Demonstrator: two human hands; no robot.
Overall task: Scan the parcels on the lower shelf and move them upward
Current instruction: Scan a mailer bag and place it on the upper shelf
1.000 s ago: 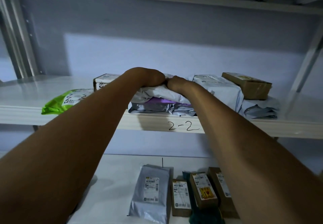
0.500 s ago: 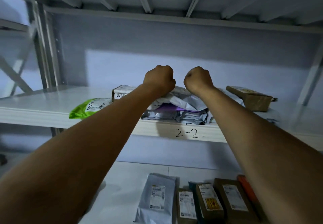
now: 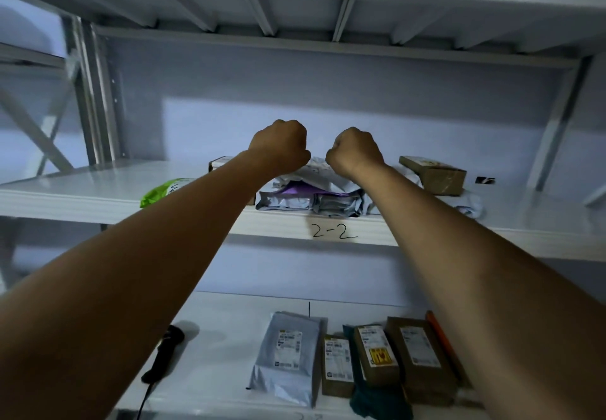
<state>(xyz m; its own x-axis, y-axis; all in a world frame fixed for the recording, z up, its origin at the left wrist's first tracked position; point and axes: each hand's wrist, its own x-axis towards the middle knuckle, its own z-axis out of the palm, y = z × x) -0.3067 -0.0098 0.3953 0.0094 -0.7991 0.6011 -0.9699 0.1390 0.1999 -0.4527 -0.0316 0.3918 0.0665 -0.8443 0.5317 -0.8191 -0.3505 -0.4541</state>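
- Hovering just over the mailer pile (image 3: 311, 196) on the middle shelf (image 3: 65, 196) with left hand (image 3: 278, 147) and right hand (image 3: 355, 152); both balled into fists, backs to camera; nothing visibly gripped, palm sides hidden.
- Looks like tamping the pile flat so more fits on top; judgement only.
- Left to scan and lift from the lower shelf (image 3: 229, 321): grey pouch (image 3: 288, 354), small carton (image 3: 337, 364), stickered box (image 3: 377, 354), larger brown box (image 3: 419, 360), teal bag (image 3: 377, 400) underneath; labels up, presumably for quick scanning.
- At left of that shelf, scanner (image 3: 164, 354) with cable trailing forward; well apart from both hands; needs grabbing first.
- Flanking the pile: green bag (image 3: 157, 191) left, tilted brown box (image 3: 433, 175) right, propped on more mailers.
- In the way: crowded centre of the middle shelf; slippery bags near the front edge, likely to slide if stacked higher.
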